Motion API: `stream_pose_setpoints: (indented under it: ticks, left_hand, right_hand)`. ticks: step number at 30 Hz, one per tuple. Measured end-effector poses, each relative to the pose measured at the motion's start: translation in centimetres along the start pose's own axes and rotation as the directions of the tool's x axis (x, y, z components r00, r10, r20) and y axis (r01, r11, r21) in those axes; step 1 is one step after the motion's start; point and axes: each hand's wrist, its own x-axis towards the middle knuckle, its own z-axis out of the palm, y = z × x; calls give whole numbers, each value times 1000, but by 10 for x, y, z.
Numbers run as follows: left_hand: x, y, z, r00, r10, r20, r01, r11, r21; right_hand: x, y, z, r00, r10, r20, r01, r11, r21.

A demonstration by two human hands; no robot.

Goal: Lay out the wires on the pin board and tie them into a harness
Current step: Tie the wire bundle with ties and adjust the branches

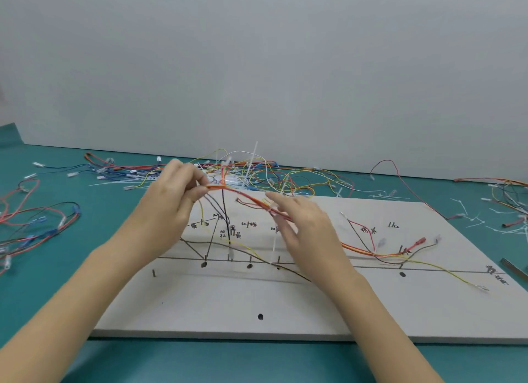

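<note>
A white pin board (pixel 285 302) lies on the teal table, marked with black lines, dots and handwritten labels. My left hand (pixel 168 208) pinches a bundle of red, orange and yellow wires (pixel 245 197) and lifts it above the board's left half. From there the bundle runs down to the right, under my right hand (pixel 305 231), to the pins at the board's right, where its terminals (pixel 420 242) fan out. My right hand hovers at the bundle with its fingers extended; whether it holds a wire I cannot tell. A white cable tie (pixel 275 242) hangs below it.
A tangled heap of loose coloured wires and white cable ties (pixel 251 171) lies behind the board. More wires lie at the left (pixel 34 225) and right (pixel 503 197) table edges. A metal tool (pixel 514 268) sits at the far right. Short pins (pixel 154 272) stand up from the board.
</note>
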Motion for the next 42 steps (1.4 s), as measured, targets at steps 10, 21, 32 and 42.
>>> stream_pose_setpoints:
  ticks: [10,21,32,42]
  left_hand:
    - [37,21,-14,918,274,-286,-174,927,331]
    - [38,53,14,943,8,-334,-56,989,-135]
    - [51,96,7,966,-242,88,140,209,-968]
    - [49,127,21,947,-109,301,277,-191,-942]
  right_hand:
    - [0,7,-28,918,-26,-395,11,999,-39]
    - [-5,-28,-85,793,-240,-560,334,940,71]
    - [-17,-39,-71,906,168,388,-395,660,639]
    - [-14,-43,-53,884,31,466,-442,379,813]
